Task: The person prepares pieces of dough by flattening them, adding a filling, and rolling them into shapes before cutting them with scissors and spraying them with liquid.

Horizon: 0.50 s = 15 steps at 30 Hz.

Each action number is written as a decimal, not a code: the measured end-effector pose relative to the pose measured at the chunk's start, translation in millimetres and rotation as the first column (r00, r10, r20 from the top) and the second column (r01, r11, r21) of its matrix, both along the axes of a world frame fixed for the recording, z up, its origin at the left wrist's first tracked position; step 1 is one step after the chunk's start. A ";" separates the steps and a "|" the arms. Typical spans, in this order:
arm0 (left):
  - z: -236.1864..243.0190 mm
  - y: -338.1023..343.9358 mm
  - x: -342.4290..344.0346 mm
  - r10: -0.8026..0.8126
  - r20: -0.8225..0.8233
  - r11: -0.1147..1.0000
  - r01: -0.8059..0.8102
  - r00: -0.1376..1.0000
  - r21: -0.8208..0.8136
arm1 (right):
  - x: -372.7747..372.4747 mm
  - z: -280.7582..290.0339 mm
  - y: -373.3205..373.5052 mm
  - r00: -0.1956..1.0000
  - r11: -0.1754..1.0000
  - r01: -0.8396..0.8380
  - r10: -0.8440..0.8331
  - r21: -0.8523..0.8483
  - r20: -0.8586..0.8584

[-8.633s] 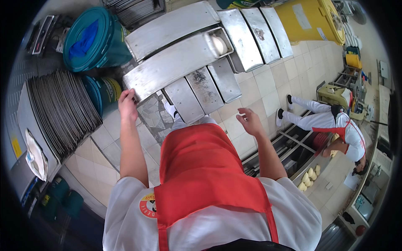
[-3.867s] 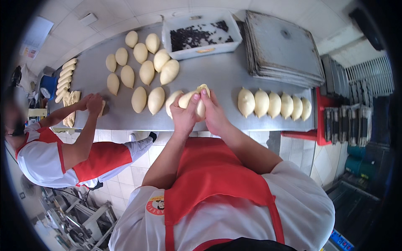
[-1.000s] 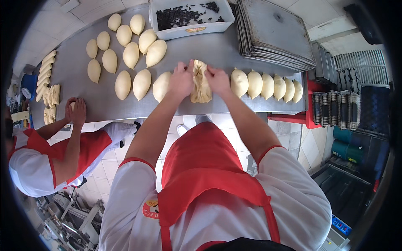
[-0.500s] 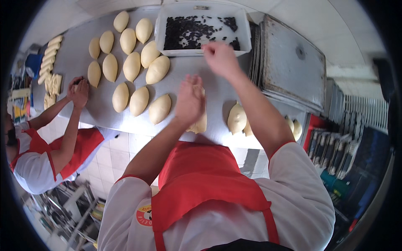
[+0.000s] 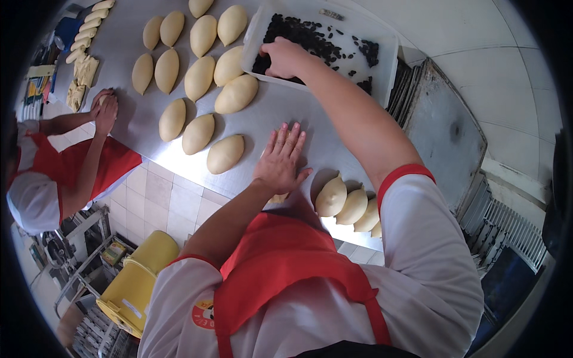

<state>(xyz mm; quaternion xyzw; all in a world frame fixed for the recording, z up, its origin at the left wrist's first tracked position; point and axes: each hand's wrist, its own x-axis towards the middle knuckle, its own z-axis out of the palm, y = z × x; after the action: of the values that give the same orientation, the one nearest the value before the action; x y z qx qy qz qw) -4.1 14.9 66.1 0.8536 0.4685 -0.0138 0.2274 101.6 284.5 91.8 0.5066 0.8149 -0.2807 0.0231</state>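
Observation:
My left hand (image 5: 282, 156) lies flat, fingers stretched, over a piece of pale dough (image 5: 276, 197) on the steel table (image 5: 130, 122), hiding most of it. My right hand (image 5: 285, 58) is inside a white plastic tub (image 5: 387, 74), fingers curled into small dark pieces (image 5: 316, 39) that look like raisins; its grasp is hidden. Several smooth oval dough pieces (image 5: 225, 154) lie spread left of and beyond my left hand. A row of pointed dough pieces (image 5: 331, 194) sits to its right, partly behind my right arm.
Stacked metal trays (image 5: 447, 128) stand at the right. A co-worker (image 5: 74, 179) at the left works with hands together near folded dough (image 5: 83, 70) and short rolls (image 5: 88, 27). Yellow bins (image 5: 125, 289) and a metal-framed machine (image 5: 65, 250) are on the floor side at lower left.
My right hand has left the dough and reached up into the tub. My left hand has flattened over the dough. The view has turned, showing more wall at the right.

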 end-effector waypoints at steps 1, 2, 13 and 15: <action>-1.3 -0.1 -1.4 0.011 0.010 1.000 -0.011 1.000 0.007 | -0.4 2.1 -2.7 1.000 1.000 -0.003 0.004 0.021 -0.002; -1.7 -1.5 -1.8 0.022 0.021 1.000 -0.022 1.000 0.010 | -2.0 3.4 -7.1 1.000 0.999 -0.008 0.008 0.039 -0.004; 3.7 -0.2 -28.6 -0.047 0.307 0.998 0.031 0.951 0.058 | 36.9 51.9 -56.0 0.222 0.727 0.537 -0.612 -0.428 -0.760; 15.0 -5.6 -61.6 -0.026 0.534 0.999 -0.001 0.845 0.049 | 32.7 61.8 -114.7 0.230 0.686 0.534 -0.681 -0.495 -0.696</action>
<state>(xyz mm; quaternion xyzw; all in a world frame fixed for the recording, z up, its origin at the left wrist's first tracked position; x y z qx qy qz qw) -65.7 9.3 81.0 0.8319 0.3813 0.2338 0.3285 134.2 169.9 153.5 0.5749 0.4287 -0.5350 -0.4467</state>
